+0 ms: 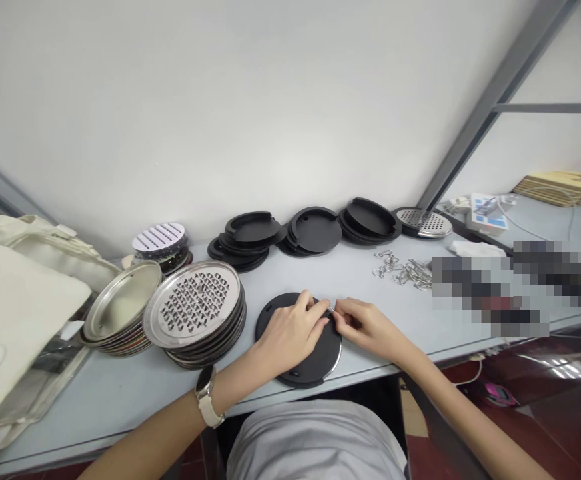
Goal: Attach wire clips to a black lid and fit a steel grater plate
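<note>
A black round cover (315,360) lies flat near the table's front edge, with a shiny metal rim showing along its right side. My left hand (295,333) rests across it, fingers bent and closed at its upper right edge. There, a small shiny metal clip (331,310) sticks out between both hands' fingertips. My right hand (363,327) pinches this clip from the right, thumb and index finger together. Fingers hide most of the clip, so how it sits on the cover cannot be made out. Loose wire clips (413,273) lie in a pile behind my right hand.
Grater discs (200,303) stand stacked on the left, beside a stack of metal lids (123,300). Black covers (315,230) line the wall side, with a perforated grater (423,222) at their right. A cream bag (15,320) occupies the left end. A grey post (490,113) rises at right.
</note>
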`<state>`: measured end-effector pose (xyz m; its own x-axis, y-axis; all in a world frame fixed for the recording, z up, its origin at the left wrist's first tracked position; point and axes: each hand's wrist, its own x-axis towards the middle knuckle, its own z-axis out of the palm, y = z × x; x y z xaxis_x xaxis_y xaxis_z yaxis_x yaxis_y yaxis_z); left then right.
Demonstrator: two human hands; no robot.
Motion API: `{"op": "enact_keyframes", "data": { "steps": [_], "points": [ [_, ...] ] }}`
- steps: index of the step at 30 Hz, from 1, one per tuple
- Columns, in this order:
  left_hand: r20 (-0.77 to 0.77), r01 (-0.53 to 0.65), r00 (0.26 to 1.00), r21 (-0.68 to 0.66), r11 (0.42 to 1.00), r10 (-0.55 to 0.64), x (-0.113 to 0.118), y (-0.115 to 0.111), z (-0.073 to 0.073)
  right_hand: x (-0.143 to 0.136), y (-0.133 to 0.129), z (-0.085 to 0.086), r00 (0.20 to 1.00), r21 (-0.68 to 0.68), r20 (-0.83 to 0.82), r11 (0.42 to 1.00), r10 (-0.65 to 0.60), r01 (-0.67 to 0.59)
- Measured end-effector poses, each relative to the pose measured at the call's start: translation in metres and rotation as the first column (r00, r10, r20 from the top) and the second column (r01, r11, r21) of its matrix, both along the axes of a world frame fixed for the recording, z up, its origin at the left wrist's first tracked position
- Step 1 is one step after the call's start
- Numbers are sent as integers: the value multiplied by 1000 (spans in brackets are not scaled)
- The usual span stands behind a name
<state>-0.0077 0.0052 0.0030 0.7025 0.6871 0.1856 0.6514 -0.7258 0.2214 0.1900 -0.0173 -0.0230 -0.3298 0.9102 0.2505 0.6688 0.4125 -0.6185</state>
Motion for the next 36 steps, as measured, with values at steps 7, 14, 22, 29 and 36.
{"op": "enact_keyframes", "data": {
  "steps": [7, 14, 22, 29, 36],
  "points": [
    [-3, 2, 1000, -3, 1000, -2, 0, 0, 0, 0, 1, -4, 1000, -6, -1, 1000, -5, 5],
    [-11, -4, 1000, 15, 1000, 4, 0, 0, -1, 0, 1, -3, 1000, -11, -14, 1000, -1, 1],
    [6, 10, 1000, 33, 999, -10, 0, 0, -1, 0, 1, -3, 1000, 7, -20, 1000, -11, 12],
    [37, 18, 999, 47, 999, -19, -1, 1, -3, 2, 0, -1, 1000, 65, 10, 998, -6, 5],
    [71, 22, 997, 39, 999, -25, -1, 2, -6, 3, 1, 3, 999, 35, -35, 999, -40, 41]
  ]
}}
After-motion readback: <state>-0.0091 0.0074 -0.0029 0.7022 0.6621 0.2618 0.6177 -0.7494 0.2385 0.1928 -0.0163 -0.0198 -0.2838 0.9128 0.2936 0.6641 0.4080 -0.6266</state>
